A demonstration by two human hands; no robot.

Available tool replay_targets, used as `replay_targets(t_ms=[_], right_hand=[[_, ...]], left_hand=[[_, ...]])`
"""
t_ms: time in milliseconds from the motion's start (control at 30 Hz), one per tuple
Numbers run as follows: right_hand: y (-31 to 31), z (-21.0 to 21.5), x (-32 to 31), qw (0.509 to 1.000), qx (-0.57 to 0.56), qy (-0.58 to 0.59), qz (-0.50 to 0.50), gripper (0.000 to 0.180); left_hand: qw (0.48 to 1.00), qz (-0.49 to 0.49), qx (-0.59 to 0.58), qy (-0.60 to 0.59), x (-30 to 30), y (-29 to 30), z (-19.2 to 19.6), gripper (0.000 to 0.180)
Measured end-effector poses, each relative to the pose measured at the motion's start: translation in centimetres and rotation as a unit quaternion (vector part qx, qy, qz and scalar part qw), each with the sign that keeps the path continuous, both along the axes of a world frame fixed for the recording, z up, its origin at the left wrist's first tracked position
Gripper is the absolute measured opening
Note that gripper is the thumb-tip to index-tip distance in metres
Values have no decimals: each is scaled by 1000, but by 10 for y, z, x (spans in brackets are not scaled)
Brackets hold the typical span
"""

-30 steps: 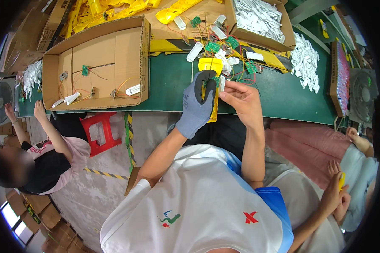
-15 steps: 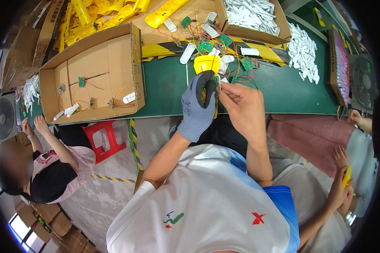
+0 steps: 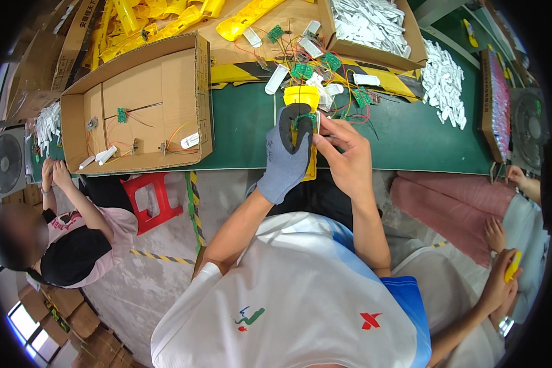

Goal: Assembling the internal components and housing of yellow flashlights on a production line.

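Observation:
My left hand (image 3: 279,158), in a grey-blue glove with dark fingertips, is closed around a long yellow plastic housing (image 3: 302,96) at the table's front edge. A small green circuit board (image 3: 313,118) shows at the housing beside my gloved fingers. From the right, my bare right hand (image 3: 353,161) meets the board's edge, thumb and forefinger drawn together. A narrow whitish piece shows by those fingertips; what they pinch is too small to make out. Just beyond the housing lies a tangle of green circuit boards (image 3: 302,71), thin coloured wires and white plastic pieces (image 3: 276,80).
At left stands a shallow cardboard box (image 3: 178,80) with a few wired parts. Yellow housings (image 3: 159,30) pile up behind it. A box of white pieces (image 3: 374,27) stands back right, a loose heap (image 3: 443,83) beside it. People sit on both sides; a red stool (image 3: 153,205) is at left.
My right hand has shifted slightly left and its fingers have moved along the board's edge. The housing has tilted a little, showing more of the board. My left hand keeps its grip.

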State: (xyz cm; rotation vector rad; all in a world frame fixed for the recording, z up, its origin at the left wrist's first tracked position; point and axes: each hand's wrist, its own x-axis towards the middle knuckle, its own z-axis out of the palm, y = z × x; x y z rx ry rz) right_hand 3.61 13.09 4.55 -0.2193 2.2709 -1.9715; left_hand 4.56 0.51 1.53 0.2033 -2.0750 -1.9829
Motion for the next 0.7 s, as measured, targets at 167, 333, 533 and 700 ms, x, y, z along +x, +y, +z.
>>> replay_targets(t_ms=[167,333,533,700], right_hand=[[1,-6,4,995,59,79,0,37],[-8,3,16,969,187,162,-20,35],[-10,-7,13,973,126,185,-49,34],[-4,1,18,966,155,194,-67,33]], left_hand=[[1000,-17,-23,2,4,-2,-2,20],[998,-34,-49,10,4,-7,-7,19],[997,-59,-20,47,1,-7,-5,21],[997,-76,-13,17,9,-5,-10,26]])
